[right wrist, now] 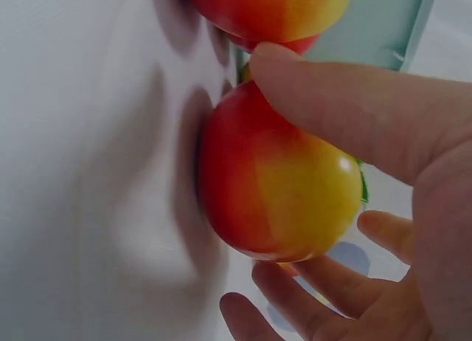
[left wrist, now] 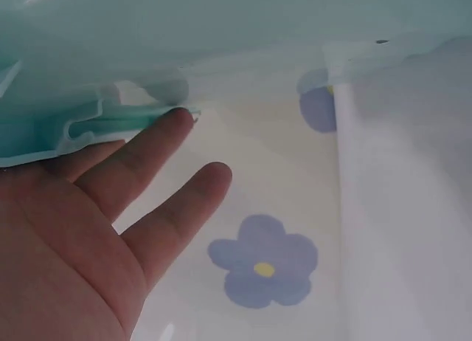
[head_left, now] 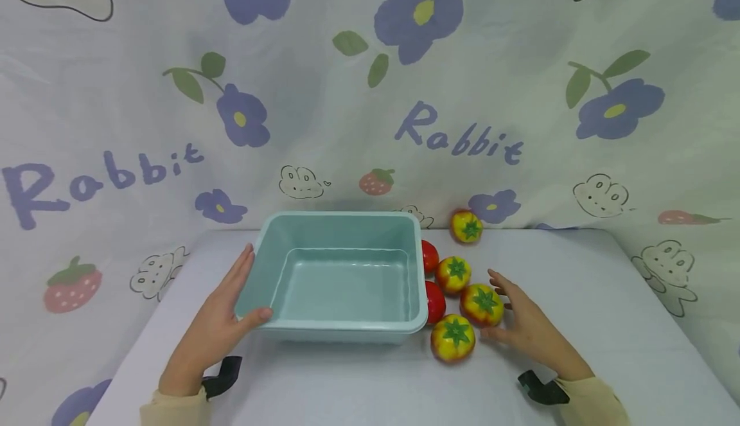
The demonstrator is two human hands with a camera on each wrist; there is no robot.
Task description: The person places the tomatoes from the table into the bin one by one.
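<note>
A pale blue-green plastic basin (head_left: pixel 341 325) stands on the table. My left hand (head_left: pixel 214 323) lies along its left side, fingers straight against the outside and thumb on the front rim. From the left wrist view, the fingers of that hand (left wrist: pixel 74 252) reach beneath the basin's rim (left wrist: pixel 81 138). My right hand (head_left: pixel 532 333) is beside a round red-and-yellow fruit with a green leafy top (head_left: pixel 482 305). In the right wrist view, thumb and fingers of this hand (right wrist: pixel 442 230) spread around the fruit (right wrist: pixel 280 178); whether they touch it I cannot tell.
More red-and-yellow fruits lie close by: one in front (head_left: pixel 453 338), one behind (head_left: pixel 453 275) and one at the back (head_left: pixel 466 226). Two red fruits, the nearer (head_left: pixel 435 302) and the farther (head_left: pixel 429 257), are partly hidden by the basin's right wall. A printed cloth (head_left: pixel 324 105) hangs behind the table.
</note>
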